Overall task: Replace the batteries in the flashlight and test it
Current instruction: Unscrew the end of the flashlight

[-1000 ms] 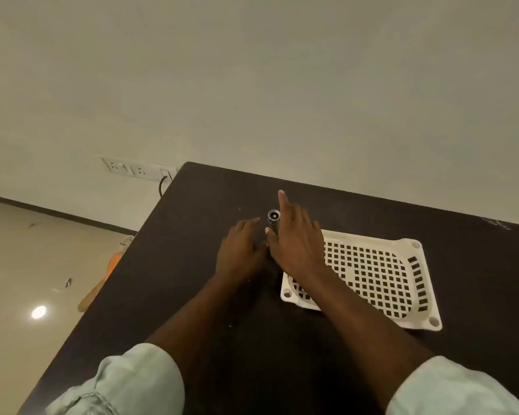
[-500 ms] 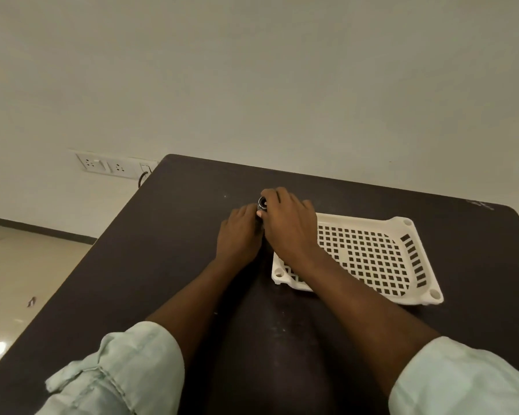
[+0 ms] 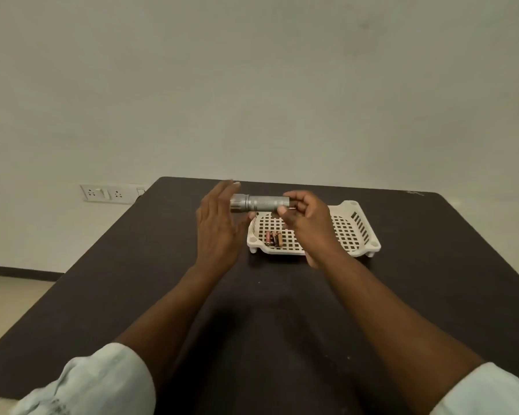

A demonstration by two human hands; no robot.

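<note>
While right hand [image 3: 307, 223] grips flashlight [image 3: 259, 203] aloft, left hand [image 3: 219, 226] stays open — fingers straight

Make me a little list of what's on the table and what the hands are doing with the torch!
flashlight: silver, held level in the air above the table
right hand: fingers curled round the flashlight's tail end
left hand: fingers straight, palm at the flashlight's head end
batteries: a few, lying together in the basket's near left corner
basket: white, slotted, standing on the table
table: dark top
wall sockets: on the wall, left of the table
light on or off: cannot tell
</note>
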